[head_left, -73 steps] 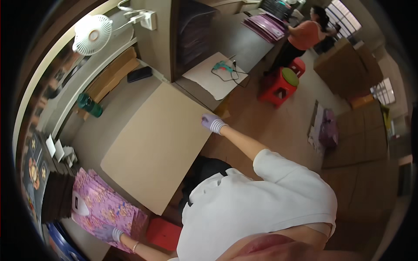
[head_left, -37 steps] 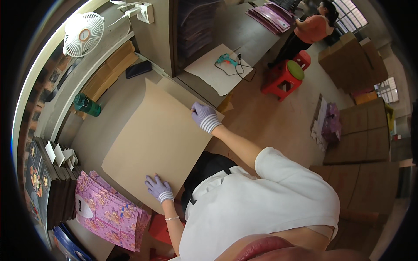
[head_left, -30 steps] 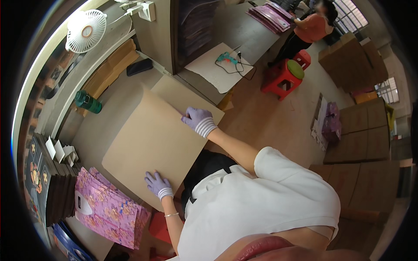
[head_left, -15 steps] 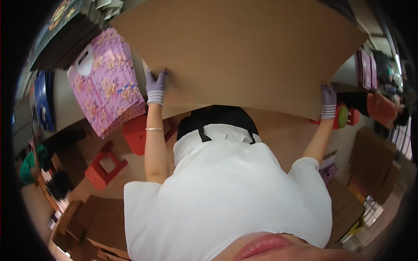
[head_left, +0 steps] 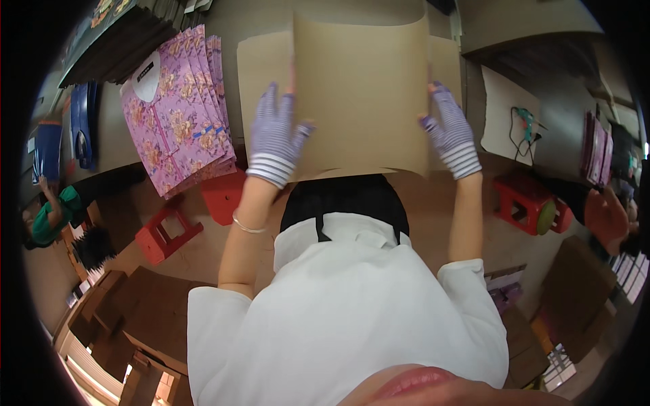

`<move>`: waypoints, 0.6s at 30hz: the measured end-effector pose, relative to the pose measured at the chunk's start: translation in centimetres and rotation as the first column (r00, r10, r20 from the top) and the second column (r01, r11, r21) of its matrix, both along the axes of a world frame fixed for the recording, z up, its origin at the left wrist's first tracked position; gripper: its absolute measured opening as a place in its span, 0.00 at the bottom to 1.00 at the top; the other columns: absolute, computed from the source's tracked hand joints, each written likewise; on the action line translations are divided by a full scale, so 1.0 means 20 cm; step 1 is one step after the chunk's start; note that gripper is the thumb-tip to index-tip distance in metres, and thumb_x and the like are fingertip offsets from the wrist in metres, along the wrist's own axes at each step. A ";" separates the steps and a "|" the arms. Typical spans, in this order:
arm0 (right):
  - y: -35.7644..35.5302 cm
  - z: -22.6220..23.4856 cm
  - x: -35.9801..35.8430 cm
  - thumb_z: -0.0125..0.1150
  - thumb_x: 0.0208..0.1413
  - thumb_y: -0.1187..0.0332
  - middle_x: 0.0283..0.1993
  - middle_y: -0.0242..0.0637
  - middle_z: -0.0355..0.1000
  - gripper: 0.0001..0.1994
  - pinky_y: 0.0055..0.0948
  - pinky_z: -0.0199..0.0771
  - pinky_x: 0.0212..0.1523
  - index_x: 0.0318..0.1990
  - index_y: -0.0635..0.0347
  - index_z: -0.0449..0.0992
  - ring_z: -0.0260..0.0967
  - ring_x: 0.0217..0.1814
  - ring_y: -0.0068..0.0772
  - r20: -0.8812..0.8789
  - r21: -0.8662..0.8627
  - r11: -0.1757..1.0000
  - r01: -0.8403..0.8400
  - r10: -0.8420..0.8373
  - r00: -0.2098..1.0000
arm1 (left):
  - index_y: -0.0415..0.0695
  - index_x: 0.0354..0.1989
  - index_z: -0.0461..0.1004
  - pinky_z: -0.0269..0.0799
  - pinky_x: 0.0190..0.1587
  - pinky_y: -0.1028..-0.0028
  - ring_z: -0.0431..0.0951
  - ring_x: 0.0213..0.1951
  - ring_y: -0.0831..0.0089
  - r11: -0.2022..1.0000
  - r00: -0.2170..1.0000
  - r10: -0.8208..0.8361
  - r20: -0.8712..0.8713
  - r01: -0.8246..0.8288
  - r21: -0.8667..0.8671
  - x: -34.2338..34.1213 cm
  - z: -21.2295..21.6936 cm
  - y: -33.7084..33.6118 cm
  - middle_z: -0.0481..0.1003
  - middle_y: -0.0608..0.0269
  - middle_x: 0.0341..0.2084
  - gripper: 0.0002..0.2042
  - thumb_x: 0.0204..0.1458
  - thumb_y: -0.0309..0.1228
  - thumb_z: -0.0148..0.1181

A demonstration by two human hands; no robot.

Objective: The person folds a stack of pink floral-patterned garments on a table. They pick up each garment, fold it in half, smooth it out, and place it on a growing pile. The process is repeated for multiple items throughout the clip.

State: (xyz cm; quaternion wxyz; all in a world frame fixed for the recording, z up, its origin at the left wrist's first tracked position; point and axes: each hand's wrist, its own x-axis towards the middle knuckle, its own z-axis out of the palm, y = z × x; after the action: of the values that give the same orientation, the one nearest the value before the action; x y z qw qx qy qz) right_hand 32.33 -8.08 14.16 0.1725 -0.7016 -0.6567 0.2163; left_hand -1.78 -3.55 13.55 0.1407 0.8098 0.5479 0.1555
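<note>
A brown cardboard sheet (head_left: 362, 101) stands in front of me, its left and right sides curved upward. Under it another flat brown sheet (head_left: 261, 61) shows on both sides. My left hand (head_left: 276, 135), in a purple striped glove with bare fingertips, grips the left side, thumb over the inner face and fingers along the outside. On the right side my right hand (head_left: 450, 128), gloved alike, holds the edge between thumb and fingers. Part of each hand's contact with the sheet is hard to make out.
Left of the sheets lies a stack of pink floral bags (head_left: 179, 115), with a dark stack (head_left: 115, 44) beyond. At right, a teal corded tool (head_left: 525, 122) rests on a white board (head_left: 497, 101). Red stools (head_left: 518, 203) stand below table level. A person in green (head_left: 57, 216) is at far left.
The large sheet spread wide and raised before has come down and narrowed, its sides now bent up. Both hands have moved inward, and the table with another sheet has come into sight.
</note>
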 end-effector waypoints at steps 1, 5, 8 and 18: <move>0.04 -0.03 -0.08 0.54 0.59 0.53 0.68 0.45 0.59 0.26 0.47 0.50 0.69 0.62 0.55 0.66 0.50 0.73 0.50 0.219 0.083 0.987 -0.137 0.116 0.969 | 0.39 0.57 0.67 0.55 0.65 0.52 0.60 0.62 0.39 0.995 0.998 -0.024 0.057 0.018 0.100 0.09 -0.07 -0.02 0.56 0.39 0.65 0.24 0.54 0.38 0.57; 0.22 -0.43 -0.38 0.55 0.55 0.52 0.69 0.40 0.58 0.23 0.64 0.41 0.67 0.54 0.53 0.71 0.52 0.72 0.44 0.208 0.208 0.972 -0.112 0.068 0.976 | 0.40 0.55 0.69 0.49 0.67 0.49 0.59 0.64 0.42 0.999 0.999 -0.027 -0.041 0.028 0.033 0.41 -0.27 -0.01 0.58 0.41 0.64 0.22 0.50 0.33 0.57; 0.27 -0.69 -0.45 0.55 0.54 0.56 0.67 0.37 0.62 0.20 0.62 0.39 0.68 0.52 0.53 0.72 0.54 0.71 0.43 0.321 0.190 0.969 -0.159 0.092 0.942 | 0.40 0.53 0.70 0.49 0.65 0.48 0.59 0.64 0.46 1.000 0.993 -0.031 -0.117 0.031 0.002 0.48 -0.52 0.02 0.61 0.44 0.62 0.22 0.47 0.31 0.56; 0.17 -0.54 0.15 0.50 0.59 0.53 0.68 0.48 0.58 0.28 0.47 0.45 0.71 0.63 0.59 0.65 0.50 0.72 0.51 -0.108 0.281 0.918 0.279 -0.258 0.960 | 0.40 0.69 0.51 0.60 0.63 0.66 0.62 0.64 0.62 0.864 0.140 0.476 0.868 0.106 -0.492 0.02 -0.57 0.25 0.57 0.56 0.65 0.38 0.58 0.54 0.51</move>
State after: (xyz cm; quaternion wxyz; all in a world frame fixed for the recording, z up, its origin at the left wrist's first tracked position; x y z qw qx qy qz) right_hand 35.26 -4.72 3.44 0.3251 -0.7438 -0.5727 0.1149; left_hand -1.46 1.42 2.11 0.6168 0.3811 0.4437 0.5267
